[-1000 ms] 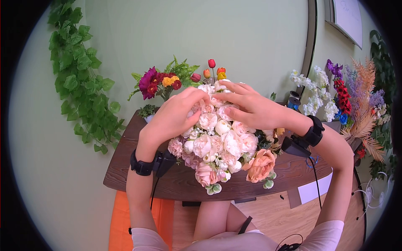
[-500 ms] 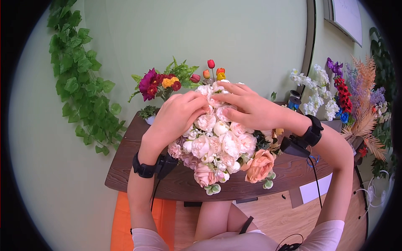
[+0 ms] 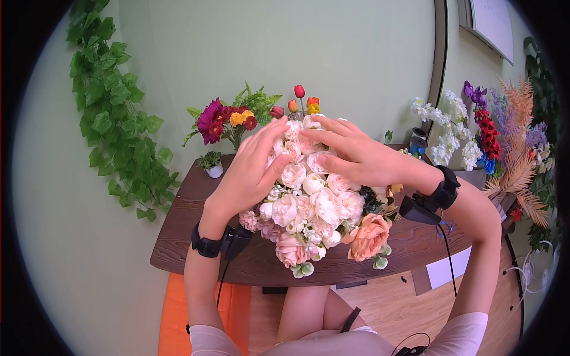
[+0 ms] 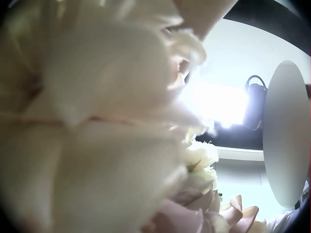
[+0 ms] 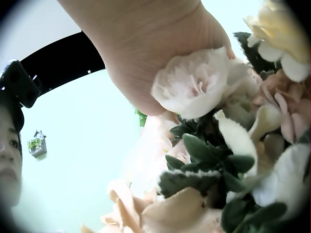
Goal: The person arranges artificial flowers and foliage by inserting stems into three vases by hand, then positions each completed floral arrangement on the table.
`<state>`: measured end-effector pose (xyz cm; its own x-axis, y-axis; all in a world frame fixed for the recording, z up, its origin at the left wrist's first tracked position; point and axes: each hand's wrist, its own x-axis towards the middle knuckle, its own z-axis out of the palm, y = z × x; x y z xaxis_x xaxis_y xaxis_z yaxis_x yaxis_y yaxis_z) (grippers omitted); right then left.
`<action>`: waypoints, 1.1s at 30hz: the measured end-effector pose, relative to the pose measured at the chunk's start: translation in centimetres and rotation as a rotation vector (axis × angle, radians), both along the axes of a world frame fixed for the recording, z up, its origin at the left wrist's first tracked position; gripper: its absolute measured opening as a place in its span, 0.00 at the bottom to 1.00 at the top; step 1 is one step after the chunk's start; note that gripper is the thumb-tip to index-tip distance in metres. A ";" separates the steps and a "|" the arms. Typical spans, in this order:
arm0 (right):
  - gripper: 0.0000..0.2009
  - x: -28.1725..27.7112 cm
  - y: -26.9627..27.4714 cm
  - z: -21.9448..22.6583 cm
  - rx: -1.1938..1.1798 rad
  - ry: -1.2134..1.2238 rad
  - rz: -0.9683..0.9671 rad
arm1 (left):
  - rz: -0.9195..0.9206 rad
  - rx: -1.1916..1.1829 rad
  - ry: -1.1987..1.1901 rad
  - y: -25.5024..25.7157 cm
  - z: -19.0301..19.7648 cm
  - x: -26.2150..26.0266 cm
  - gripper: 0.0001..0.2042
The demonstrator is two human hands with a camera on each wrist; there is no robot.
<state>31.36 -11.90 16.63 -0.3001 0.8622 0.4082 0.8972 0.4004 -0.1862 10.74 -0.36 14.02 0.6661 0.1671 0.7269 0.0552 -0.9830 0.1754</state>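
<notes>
A large bouquet of pale pink and white flowers (image 3: 303, 204) stands on the dark wooden table (image 3: 196, 237), with a big peach flower (image 3: 369, 236) at its lower right. My left hand (image 3: 254, 163) lies along the bouquet's upper left side, fingers extended and pointing up. From the other side my right hand (image 3: 350, 151) rests over the top right blooms, its fingers straight and spread. Petals fill most of the left wrist view. In the right wrist view a white-pink bloom (image 5: 194, 82) sits right at the right hand, and green leaves (image 5: 209, 160) show below it.
Behind the bouquet are red and yellow tulips (image 3: 306, 101) and a purple, red and yellow arrangement (image 3: 228, 121). A small potted plant (image 3: 212, 166) stands at the table's left edge. Ribbon spools (image 3: 417, 142) and more flowers (image 3: 451, 127) are at the right. Green vines (image 3: 113, 113) hang on the left wall.
My left hand has straightened its fingers from a bent pose at the top blooms and now lies flatter against the left side. The right hand stays nearly where it was.
</notes>
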 end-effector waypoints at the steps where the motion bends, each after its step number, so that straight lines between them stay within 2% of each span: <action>1: 0.24 0.0 -0.1 0.0 0.001 0.000 -0.001 | -0.001 0.001 0.000 0.1 -0.2 -0.2 0.20; 3: 0.25 0.1 -0.1 -0.1 0.000 0.015 0.000 | 0.045 0.036 0.007 0.2 -0.7 -0.5 0.28; 6: 0.25 0.2 -0.1 -0.1 0.004 0.000 0.000 | 0.047 0.048 0.092 0.4 -1.3 -0.5 0.30; 12: 0.25 0.1 -0.2 0.1 -0.017 -0.022 -0.021 | 0.091 0.102 0.214 0.7 -0.9 -1.2 0.29; 19: 0.24 0.1 -0.6 0.9 -0.027 0.042 0.033 | 0.016 0.022 0.061 1.0 -1.6 -1.1 0.34; 21: 0.26 0.2 -1.0 1.4 0.000 0.076 0.011 | -0.040 -0.081 -0.018 1.4 -1.7 -1.4 0.34; 28: 0.24 1.9 -2.2 2.0 0.013 0.216 -0.052 | -0.003 -0.240 -0.089 3.2 -3.4 -3.7 0.33; 30: 0.24 2.6 -2.7 1.8 -0.015 0.317 -0.108 | 0.024 -0.398 -0.110 4.0 -4.7 -4.4 0.32; 31: 0.24 3.0 -2.9 1.6 -0.014 0.317 -0.108 | 0.023 -0.398 -0.110 4.2 -5.3 -4.7 0.32; 33: 0.26 4.1 -3.3 1.0 0.000 0.380 -0.092 | 0.028 -0.573 -0.166 4.6 -6.7 -5.2 0.31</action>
<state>35.46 -15.20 17.67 -0.0487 0.8786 0.4750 0.7964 0.3212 -0.5124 5.52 4.24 7.27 0.5412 0.5791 0.6097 0.0065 -0.7279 0.6857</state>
